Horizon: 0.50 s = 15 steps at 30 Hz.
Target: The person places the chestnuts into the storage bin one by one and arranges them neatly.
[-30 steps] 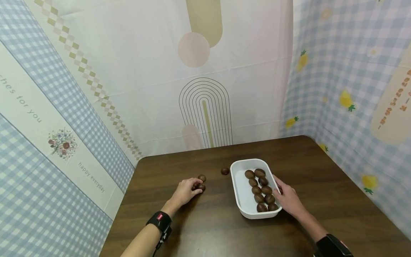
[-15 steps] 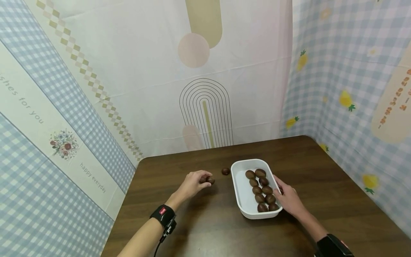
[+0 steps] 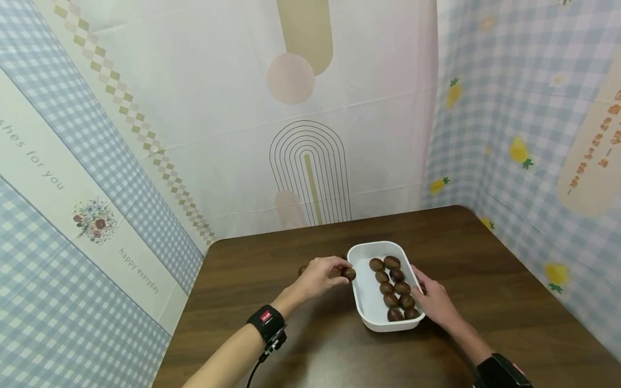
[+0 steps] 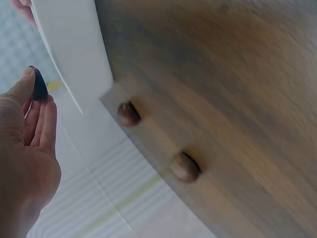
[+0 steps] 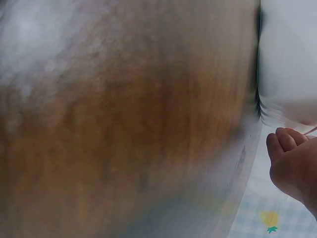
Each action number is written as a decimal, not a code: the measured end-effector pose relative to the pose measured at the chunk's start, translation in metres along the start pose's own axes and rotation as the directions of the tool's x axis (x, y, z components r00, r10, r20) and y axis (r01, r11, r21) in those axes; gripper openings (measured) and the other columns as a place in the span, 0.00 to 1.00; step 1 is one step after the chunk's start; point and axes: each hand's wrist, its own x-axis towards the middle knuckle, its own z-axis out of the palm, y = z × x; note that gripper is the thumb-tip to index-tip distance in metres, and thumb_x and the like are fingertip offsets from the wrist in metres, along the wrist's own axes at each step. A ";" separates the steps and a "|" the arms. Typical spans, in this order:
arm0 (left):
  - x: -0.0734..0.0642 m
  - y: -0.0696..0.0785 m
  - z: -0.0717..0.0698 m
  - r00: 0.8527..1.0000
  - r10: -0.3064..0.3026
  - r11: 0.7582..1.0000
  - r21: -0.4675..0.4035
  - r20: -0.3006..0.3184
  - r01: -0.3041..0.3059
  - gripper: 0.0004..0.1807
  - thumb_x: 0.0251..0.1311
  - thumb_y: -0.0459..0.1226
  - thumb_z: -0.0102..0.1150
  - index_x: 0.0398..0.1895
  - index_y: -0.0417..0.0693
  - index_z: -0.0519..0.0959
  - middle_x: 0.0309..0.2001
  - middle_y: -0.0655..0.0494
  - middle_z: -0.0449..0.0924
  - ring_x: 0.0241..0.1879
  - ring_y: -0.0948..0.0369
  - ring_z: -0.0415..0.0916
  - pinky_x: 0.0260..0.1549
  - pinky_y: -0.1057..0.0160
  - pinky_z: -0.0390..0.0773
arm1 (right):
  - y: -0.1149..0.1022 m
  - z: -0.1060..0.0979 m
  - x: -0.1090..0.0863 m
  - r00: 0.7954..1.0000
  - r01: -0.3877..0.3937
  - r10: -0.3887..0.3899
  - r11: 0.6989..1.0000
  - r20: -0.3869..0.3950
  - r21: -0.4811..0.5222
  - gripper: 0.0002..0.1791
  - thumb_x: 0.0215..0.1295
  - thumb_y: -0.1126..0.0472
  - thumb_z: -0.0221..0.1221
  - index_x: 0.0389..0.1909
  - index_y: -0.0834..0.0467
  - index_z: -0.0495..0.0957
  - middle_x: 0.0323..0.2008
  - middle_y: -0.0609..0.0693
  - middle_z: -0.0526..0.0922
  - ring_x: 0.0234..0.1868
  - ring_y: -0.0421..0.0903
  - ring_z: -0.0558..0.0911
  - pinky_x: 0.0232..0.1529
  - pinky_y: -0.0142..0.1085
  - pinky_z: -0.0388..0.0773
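Note:
My left hand (image 3: 317, 279) pinches a brown chestnut (image 3: 348, 274) between thumb and fingers, at the left rim of a white rectangular tray (image 3: 365, 291). In the left wrist view, that hand (image 4: 32, 144) has the held chestnut (image 4: 40, 87) in dark outline at its fingertips. Several chestnuts (image 3: 402, 288) lie in two rows in the tray's right half. My right hand (image 3: 435, 303) grips the tray's right side, thumb on the rim. In the right wrist view, the right hand (image 5: 294, 158) is partly cut off beside the pale tray wall (image 5: 292, 54).
Two loose chestnuts lie on the brown wooden table (image 3: 320, 345). In the left wrist view, one chestnut (image 4: 129, 114) is near the tray and another chestnut (image 4: 185, 167) farther off. Printed cloth (image 3: 233, 134) hangs behind the table and at both sides.
My left hand has picked a chestnut off the table and carried it rightward to the tray's left rim. The right hand and tray have stayed in place.

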 end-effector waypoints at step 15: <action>0.021 0.028 0.035 0.981 0.121 0.978 0.150 0.149 -0.143 0.18 0.66 0.45 0.74 0.57 0.53 0.87 0.49 0.65 0.88 0.45 0.71 0.81 0.46 0.78 0.74 | 0.002 0.001 0.001 1.000 -0.013 0.013 1.000 0.012 0.011 0.32 0.70 0.72 0.59 0.75 0.69 0.69 0.52 0.70 0.86 0.47 0.57 0.85 0.46 0.53 0.83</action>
